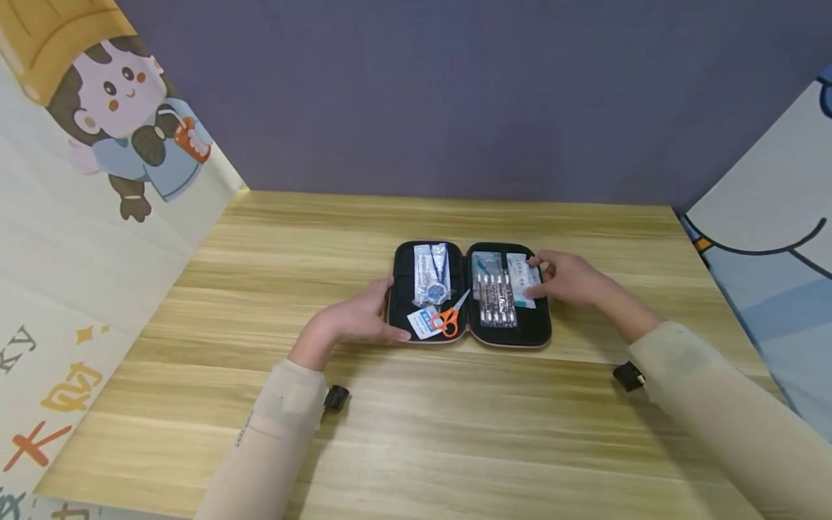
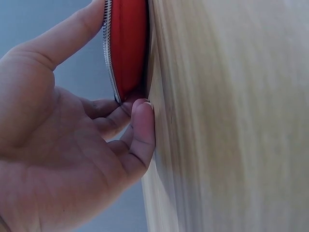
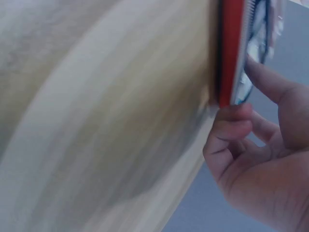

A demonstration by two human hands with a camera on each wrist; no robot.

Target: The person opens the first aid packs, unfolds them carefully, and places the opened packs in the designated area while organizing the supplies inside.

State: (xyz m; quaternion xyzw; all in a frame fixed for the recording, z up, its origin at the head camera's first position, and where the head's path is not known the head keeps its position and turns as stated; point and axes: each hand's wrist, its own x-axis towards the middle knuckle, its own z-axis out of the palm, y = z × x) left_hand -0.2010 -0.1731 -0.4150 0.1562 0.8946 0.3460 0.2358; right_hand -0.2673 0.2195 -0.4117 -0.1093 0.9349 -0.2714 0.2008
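Note:
An unfolded zip case [image 1: 534, 334] lies on the table, black inside and red outside, like a first-aid kit. My left hand [image 1: 356, 312] holds its left edge, the thumb along the zip rim and the other fingers curled at the side. At the right edge my right hand [image 1: 572, 278] grips the case, with the thumb reaching over the rim onto a white packet [image 1: 520, 274]. Orange-handled scissors [image 1: 448, 320] lie in the left half beside a white-and-blue card [image 1: 424, 323] and a long clear packet [image 1: 425, 266]. Slim wrapped sticks [image 1: 497, 302] fill the right half.
The wood-grain table [image 1: 455, 433] extends around the case on all sides. A grey-blue panel [image 1: 455, 94] rises along its back edge. Printed cloths hang left and right. Each wrist carries a small black device, one beside the left sleeve [image 1: 279, 419].

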